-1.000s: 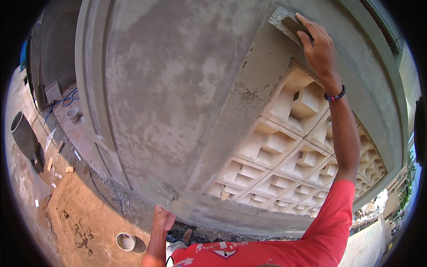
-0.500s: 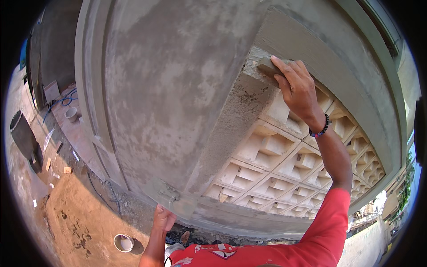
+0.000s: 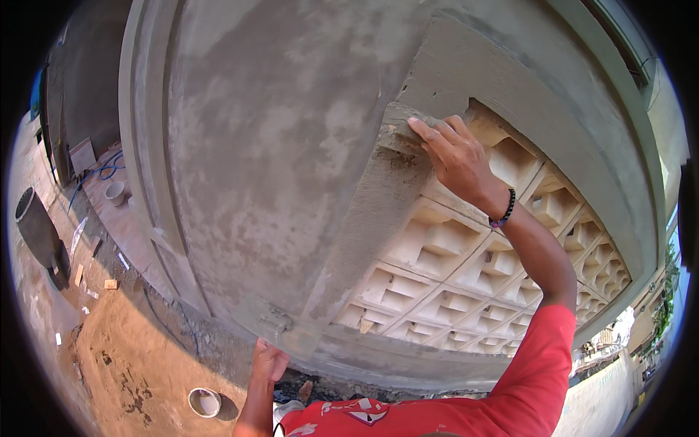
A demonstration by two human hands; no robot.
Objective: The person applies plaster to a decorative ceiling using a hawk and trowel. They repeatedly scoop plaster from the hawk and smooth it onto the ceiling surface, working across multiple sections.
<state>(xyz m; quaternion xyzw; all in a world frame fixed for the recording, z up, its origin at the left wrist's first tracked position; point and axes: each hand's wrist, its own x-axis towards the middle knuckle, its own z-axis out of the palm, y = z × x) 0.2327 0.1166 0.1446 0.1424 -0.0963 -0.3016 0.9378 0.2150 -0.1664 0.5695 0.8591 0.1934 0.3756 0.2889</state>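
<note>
In the head view, a mortar-coated float (image 3: 403,122) is held by the right hand (image 3: 461,160), with fingers curled over its back, just left of the upper part of the lattice panel (image 3: 445,239), against the grey plaster band (image 3: 375,207) bordering that panel. The float is judged light and stiff, slick where mortar clings, and best gripped by its back, clear of the working face; the band is judged soft and easily marked. Below and left of the panel, a grey board (image 3: 300,341) is gripped at its near edge by the left hand (image 3: 269,359); it is probably front-heavy, so a firm hold is called for. The float's underside and the right palm are hidden; whether the board's dark lump (image 3: 276,321) is mortar or a handle cannot be told, and its outline blends into the wall (image 3: 255,182).
</note>
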